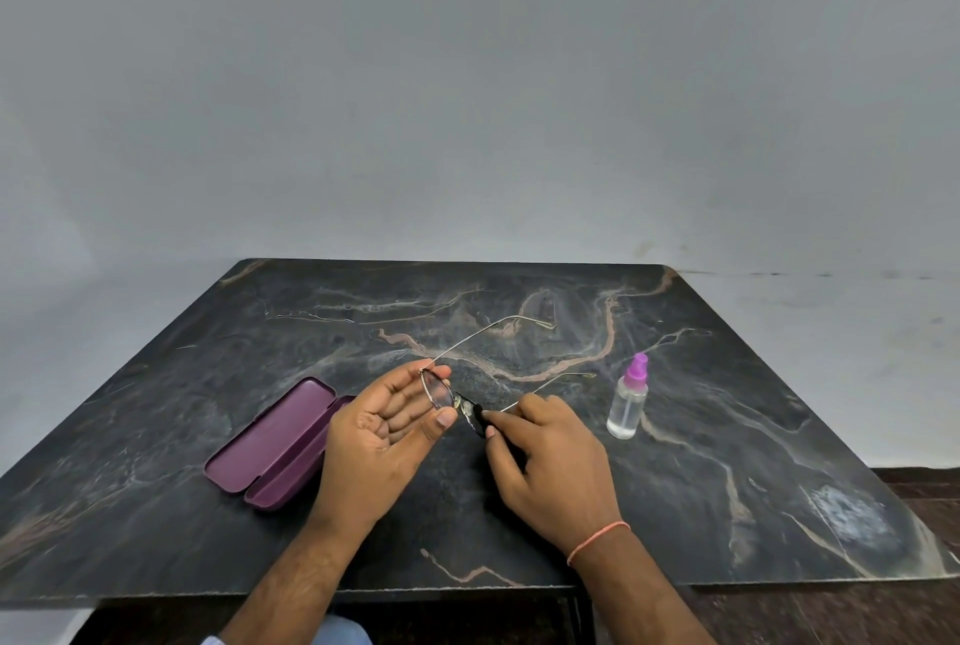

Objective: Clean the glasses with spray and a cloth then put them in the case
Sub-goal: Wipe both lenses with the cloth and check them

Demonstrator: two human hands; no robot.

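Thin metal-framed glasses (441,394) are held above the table with both temples unfolded and pointing away from me. My left hand (384,431) pinches the left lens rim between thumb and fingers. My right hand (550,462) presses a small black cloth (480,420) onto the other lens. A purple glasses case (275,441) lies open on the table to the left of my hands. A small clear spray bottle (629,397) with a purple nozzle stands upright to the right, apart from both hands.
The dark marbled table top (727,462) stands against a plain grey wall (467,98). Its front edge runs just below my wrists. A pale scuffed patch (852,514) marks the near right corner.
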